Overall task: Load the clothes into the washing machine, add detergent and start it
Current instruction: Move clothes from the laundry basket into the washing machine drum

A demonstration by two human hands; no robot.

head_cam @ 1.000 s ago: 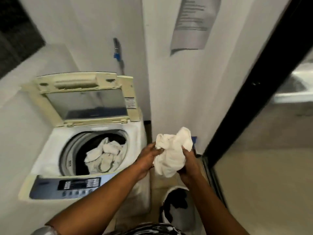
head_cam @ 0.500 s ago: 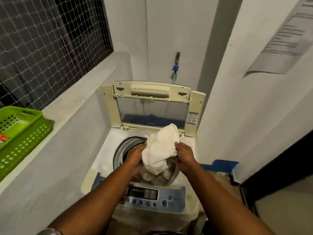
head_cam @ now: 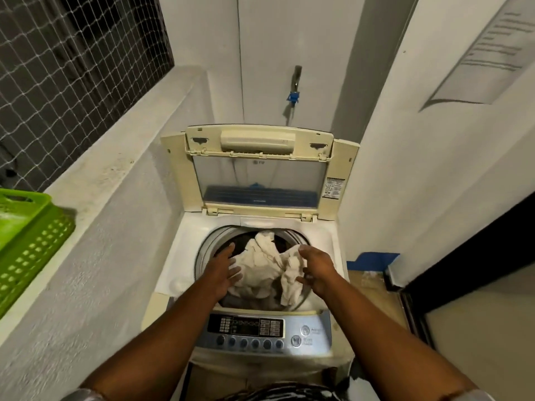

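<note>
clothes (head_cam: 265, 260) lie in the drum (head_cam: 206, 250) between both hands. left hand (head_cam: 224, 270): fingers spread, resting on them. right hand (head_cam: 318, 270): fingers loose, touching their right edge, equally near.

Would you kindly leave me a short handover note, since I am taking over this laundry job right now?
Hands: the left hand is open, fingers spread over the left side of the white crumpled clothes. The right hand has loosely curved fingers at their right edge; I cannot tell whether it pinches them.
Things: the clothes lie in the drum of the cream top-loading washing machine; its lid stands raised.
Done: clothes are in the drum.
Left: add detergent (none in view), shut the lid, start at the blue-grey control panel.
</note>
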